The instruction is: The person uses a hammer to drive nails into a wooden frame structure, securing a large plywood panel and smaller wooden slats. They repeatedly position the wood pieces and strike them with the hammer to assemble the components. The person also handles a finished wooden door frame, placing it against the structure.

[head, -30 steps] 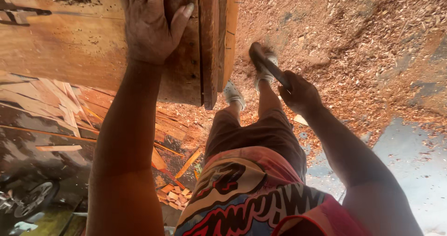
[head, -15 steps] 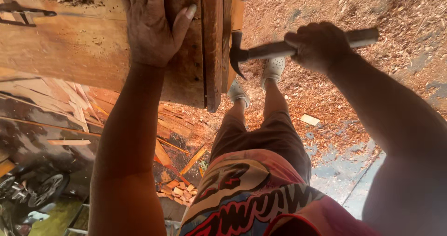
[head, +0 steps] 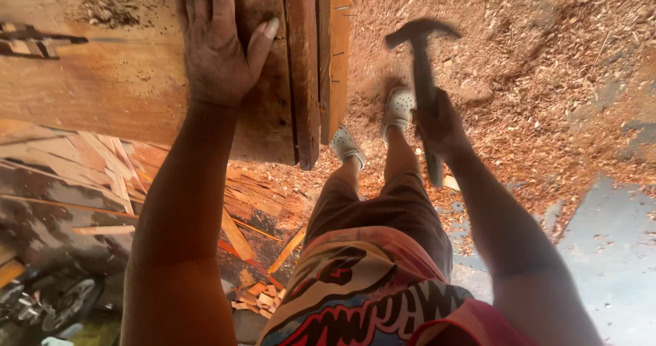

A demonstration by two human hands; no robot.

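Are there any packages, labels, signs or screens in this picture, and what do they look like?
No packages, signs or screens show.
Printed shirt: worn by the person, bottom centre; bold cartoon-style lettering and shapes in red, cream, blue and black.
Otherwise only bare things: wooden boards under the left hand, a hammer in the right hand.

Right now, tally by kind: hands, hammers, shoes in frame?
Hands: 2, left hand flat on the wooden boards, right hand gripping the hammer
Hammers: 1
Shoes: 2, white shoe and white shoe on the sawdust floor
Total: 5
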